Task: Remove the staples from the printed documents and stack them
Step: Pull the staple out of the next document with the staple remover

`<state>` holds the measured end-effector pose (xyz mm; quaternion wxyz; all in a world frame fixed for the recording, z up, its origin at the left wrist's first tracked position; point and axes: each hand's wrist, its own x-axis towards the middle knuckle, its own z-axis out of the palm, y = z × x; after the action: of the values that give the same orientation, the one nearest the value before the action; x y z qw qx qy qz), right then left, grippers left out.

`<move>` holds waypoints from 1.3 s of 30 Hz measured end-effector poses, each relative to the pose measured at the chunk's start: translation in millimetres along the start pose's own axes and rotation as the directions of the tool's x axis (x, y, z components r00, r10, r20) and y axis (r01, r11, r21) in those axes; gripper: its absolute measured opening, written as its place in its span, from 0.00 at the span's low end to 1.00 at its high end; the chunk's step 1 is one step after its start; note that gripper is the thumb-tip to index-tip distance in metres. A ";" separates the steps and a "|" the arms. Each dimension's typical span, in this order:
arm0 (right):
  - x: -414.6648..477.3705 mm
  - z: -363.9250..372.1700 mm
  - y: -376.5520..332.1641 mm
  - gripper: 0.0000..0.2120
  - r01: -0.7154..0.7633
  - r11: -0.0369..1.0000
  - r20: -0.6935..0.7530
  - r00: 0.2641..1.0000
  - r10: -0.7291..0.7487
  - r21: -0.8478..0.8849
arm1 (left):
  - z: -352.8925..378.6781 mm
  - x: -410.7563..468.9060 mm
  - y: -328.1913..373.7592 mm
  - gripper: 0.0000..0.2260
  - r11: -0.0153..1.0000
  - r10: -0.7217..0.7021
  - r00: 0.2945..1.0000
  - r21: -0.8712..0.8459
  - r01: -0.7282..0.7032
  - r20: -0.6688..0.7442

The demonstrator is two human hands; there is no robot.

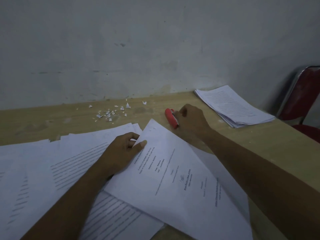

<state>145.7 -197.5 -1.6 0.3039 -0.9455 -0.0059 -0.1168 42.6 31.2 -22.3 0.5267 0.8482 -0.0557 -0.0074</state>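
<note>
Wooden table (263, 146) against a grey wall (138, 40), head view. The left hand (119, 153) pinches the left edge of a title-page document (173, 181), thumb on top and fingers curled beneath; the document lies at an angle in the near centre, overlapping a spread of loose printed sheets (52, 170) at near left. The right hand (192, 120), back to the camera, curls its fingers around the right side of a red stapler (170, 117) resting on the table just beyond the document's far corner. A squared stack of pages (233, 106) sits at far right, well apart. Torn paper scraps (109, 113) lie at far centre. A red chair (304, 94) stands at right.
</note>
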 end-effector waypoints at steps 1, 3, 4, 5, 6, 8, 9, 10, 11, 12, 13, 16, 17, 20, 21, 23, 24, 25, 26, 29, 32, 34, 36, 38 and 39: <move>5.3 8.3 -2.3 0.18 -0.002 1.000 -0.010 1.000 0.002 -0.017 | 0.2 0.6 -0.8 0.07 1.000 0.006 1.000 0.021 -0.006 -0.001; 14.0 22.1 -8.7 0.28 -0.052 0.997 0.020 0.998 0.054 -0.063 | 0.4 1.4 -2.4 0.05 0.997 0.043 0.999 0.061 -0.043 0.006; 17.3 28.0 -11.7 0.32 -0.086 0.991 0.041 0.995 0.091 -0.100 | 1.1 1.3 -2.5 0.05 0.996 0.063 0.998 0.066 -0.063 0.012; 20.8 35.0 -15.7 0.34 -0.109 0.982 0.060 0.991 0.120 -0.157 | -0.2 1.6 -3.7 0.05 0.995 0.074 0.997 0.063 -0.075 0.018; 24.4 41.3 -16.7 0.36 -0.119 0.967 0.073 0.988 0.139 -0.223 | -0.6 1.5 -4.3 0.06 0.995 0.081 0.996 0.059 -0.083 0.029; 26.6 48.4 -16.8 0.35 -0.110 0.944 0.070 0.988 0.138 -0.311 | -0.6 1.3 -3.3 0.06 0.994 0.083 0.995 0.066 -0.086 0.051; 26.4 50.2 -17.4 0.34 -0.099 0.938 0.063 0.990 0.127 -0.332 | -0.8 1.0 -2.6 0.06 0.993 0.084 0.995 0.077 -0.088 0.056; 26.7 51.8 -17.1 0.31 -0.078 0.930 0.062 0.992 0.107 -0.360 | -0.8 1.6 -2.5 0.07 0.991 0.088 0.994 0.094 -0.094 0.059; 25.5 51.7 -17.6 0.28 -0.047 0.917 0.074 0.994 0.083 -0.397 | -0.7 2.4 -2.7 0.08 0.988 0.095 0.994 0.116 -0.102 0.060; 24.6 50.5 -18.2 0.26 -0.017 0.902 0.095 0.993 0.064 -0.431 | -0.7 2.3 -2.3 0.10 0.984 0.103 0.993 0.141 -0.111 0.059; 23.0 48.3 -19.2 0.25 0.003 0.894 0.105 0.993 0.050 -0.448 | -0.7 2.5 -2.4 0.13 0.980 0.112 0.992 0.162 -0.120 0.055; 24.9 47.2 -15.9 0.25 -0.014 0.928 0.087 0.995 0.049 -0.371 | -0.6 2.9 -3.1 0.13 0.976 0.117 0.991 0.178 -0.127 0.068; 25.5 47.7 -14.9 0.24 -0.013 0.950 0.076 0.996 0.038 -0.311 | -0.9 3.0 -3.5 0.11 0.976 0.113 0.991 0.179 -0.125 0.075; 24.7 41.6 -19.0 0.22 -0.035 0.999 0.046 0.998 0.036 -0.020 | -2.2 4.0 -7.0 0.08 0.985 0.085 0.991 0.142 -0.100 0.105; 22.3 36.7 -24.0 0.22 -0.069 0.990 0.056 0.997 0.062 0.123 | -2.6 4.4 -8.8 0.08 0.989 0.078 0.991 0.118 -0.091 0.109; 18.5 29.7 -36.0 0.21 -0.136 0.930 0.097 0.989 0.109 0.341 | -3.2 4.7 -12.6 0.09 0.993 0.073 0.991 0.086 -0.082 0.112; 17.4 28.8 -41.4 0.21 -0.161 0.901 0.125 0.985 0.120 0.402 | -3.4 4.9 -14.1 0.09 0.993 0.074 0.991 0.087 -0.084 0.111; 15.6 28.9 -45.7 0.21 -0.180 0.875 0.159 0.980 0.120 0.450 | -3.5 5.0 -14.8 0.10 0.992 0.077 0.991 0.093 -0.087 0.109; 13.7 30.6 -50.4 0.22 -0.191 0.847 0.184 0.976 0.112 0.497 | -3.5 5.2 -15.3 0.10 0.990 0.084 0.991 0.100 -0.095 0.107; 7.1 36.7 -61.6 0.24 -0.215 0.793 0.250 0.965 0.082 0.570 | -2.6 5.5 -16.2 0.13 0.984 0.114 0.989 0.129 -0.126 0.095; 4.8 41.2 -68.8 0.27 -0.178 0.791 0.268 0.963 0.018 0.586 | -1.8 6.1 -18.1 0.17 0.984 0.123 0.989 0.119 -0.133 0.085; 1.6 41.3 -73.6 0.28 -0.147 0.813 0.266 0.964 -0.010 0.564 | -1.4 6.1 -18.4 0.18 0.983 0.140 0.987 0.108 -0.148 0.074; -1.5 44.0 -74.9 0.30 -0.103 0.840 0.252 0.967 -0.041 0.532 | -0.9 6.4 -17.6 0.17 0.984 0.139 0.988 0.100 -0.145 0.068; -6.9 43.4 -76.6 0.28 -0.072 0.854 0.241 0.969 -0.063 0.515 | -0.8 5.4 -16.0 0.15 0.985 0.125 0.989 0.111 -0.133 0.077; -9.6 43.2 -77.2 0.27 -0.064 0.859 0.240 0.968 -0.070 0.509 | -0.9 4.7 -15.3 0.13 0.986 0.114 0.990 0.108 -0.123 0.086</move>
<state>139.5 -109.1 6.4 0.5409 -0.8376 -0.0766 0.0085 48.7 38.3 -35.3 0.4746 0.8709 -0.1274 -0.0064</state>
